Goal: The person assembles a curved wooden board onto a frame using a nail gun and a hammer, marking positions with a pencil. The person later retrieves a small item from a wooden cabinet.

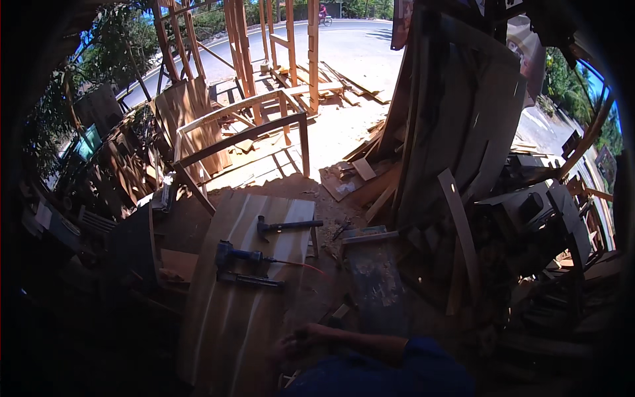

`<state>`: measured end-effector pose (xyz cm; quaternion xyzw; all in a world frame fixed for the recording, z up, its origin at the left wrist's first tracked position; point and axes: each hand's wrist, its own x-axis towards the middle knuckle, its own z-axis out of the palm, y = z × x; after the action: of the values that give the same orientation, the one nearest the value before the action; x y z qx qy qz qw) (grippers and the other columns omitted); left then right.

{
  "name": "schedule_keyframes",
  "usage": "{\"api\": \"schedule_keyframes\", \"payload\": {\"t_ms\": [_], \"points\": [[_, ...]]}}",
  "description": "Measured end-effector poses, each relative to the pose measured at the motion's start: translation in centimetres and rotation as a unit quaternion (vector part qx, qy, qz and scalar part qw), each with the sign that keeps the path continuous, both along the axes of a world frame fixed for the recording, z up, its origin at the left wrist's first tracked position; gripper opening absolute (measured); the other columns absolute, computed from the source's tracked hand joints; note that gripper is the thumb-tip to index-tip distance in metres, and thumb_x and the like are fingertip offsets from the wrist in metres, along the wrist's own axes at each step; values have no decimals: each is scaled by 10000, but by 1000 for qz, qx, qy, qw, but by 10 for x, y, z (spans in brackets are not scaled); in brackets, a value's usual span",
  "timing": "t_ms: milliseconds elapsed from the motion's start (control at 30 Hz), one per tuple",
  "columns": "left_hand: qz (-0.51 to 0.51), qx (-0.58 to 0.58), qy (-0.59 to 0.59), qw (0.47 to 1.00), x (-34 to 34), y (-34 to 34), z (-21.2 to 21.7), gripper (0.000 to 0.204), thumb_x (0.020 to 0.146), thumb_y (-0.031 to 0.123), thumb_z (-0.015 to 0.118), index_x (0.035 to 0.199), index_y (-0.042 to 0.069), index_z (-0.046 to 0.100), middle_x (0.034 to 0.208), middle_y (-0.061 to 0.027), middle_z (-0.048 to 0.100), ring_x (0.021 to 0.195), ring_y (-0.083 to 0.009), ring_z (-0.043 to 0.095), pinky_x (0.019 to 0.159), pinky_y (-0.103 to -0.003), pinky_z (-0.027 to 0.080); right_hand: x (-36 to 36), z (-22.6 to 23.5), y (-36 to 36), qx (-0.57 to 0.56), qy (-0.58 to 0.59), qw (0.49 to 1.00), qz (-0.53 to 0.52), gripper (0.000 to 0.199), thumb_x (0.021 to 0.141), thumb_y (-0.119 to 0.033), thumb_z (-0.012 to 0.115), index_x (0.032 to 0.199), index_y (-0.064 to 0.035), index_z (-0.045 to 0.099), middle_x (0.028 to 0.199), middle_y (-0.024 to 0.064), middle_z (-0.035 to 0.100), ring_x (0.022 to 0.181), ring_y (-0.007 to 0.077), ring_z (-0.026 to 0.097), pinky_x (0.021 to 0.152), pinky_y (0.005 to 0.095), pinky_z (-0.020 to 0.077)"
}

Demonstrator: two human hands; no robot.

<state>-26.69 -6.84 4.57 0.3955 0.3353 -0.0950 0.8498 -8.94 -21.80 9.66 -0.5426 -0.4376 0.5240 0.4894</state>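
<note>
My right hand reaches in from the lower right, its forearm bare below a blue sleeve. It is over or beside the near right edge of a wooden panel with light streaks in its grain. Shadow and blur hide the fingers, so whether they hold anything does not show. On the panel lies a blue and black nail gun, with a thin red hose running off to the right. Beyond it rests a hammer, its head to the left. My left hand is out of view.
A small dark bench stands right of the panel. Farther off are a wooden frame and upright posts in sunlight. Large boards lean at the right, with scrap wood below. Someone rides a bicycle on the road.
</note>
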Motion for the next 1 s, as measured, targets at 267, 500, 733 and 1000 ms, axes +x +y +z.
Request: {"api": "schedule_keyframes", "payload": {"t_ms": [267,500,733,1000], "points": [[213,-106,-4,971,88,98,-56,231,1049,294,517,1131,93,595,1047,-122,662,969,-298,684,847,-487,587,87,-33,2,-95,-81,992,-28,318,839,-113,739,1136,-10,690,1105,97,725,1015,177,649,919,367,521],[360,-9,156,920,207,175,-90,691,983,617,466,1400,66,472,1296,-140,546,1139,-300,555,978,-488,486,96,-34,9,-82,-31,995,-55,338,869,-150,714,1176,-9,695,1121,103,722,1035,184,651,920,360,521],[485,6,40,873,212,235,-133,694,1047,578,342,1553,104,337,1549,-130,413,1392,-307,435,1154,-496,359,101,6,46,-178,-9,980,-86,325,886,-166,718,1169,-8,711,1043,84,720,951,148,649,848,330,524],[503,-98,3,859,248,184,-124,654,1042,561,364,1507,101,374,1416,-156,472,1183,-317,561,982,-473,497,138,30,78,-208,229,932,-189,322,955,-151,672,1227,21,652,956,50,672,813,124,618,709,276,498]]}}
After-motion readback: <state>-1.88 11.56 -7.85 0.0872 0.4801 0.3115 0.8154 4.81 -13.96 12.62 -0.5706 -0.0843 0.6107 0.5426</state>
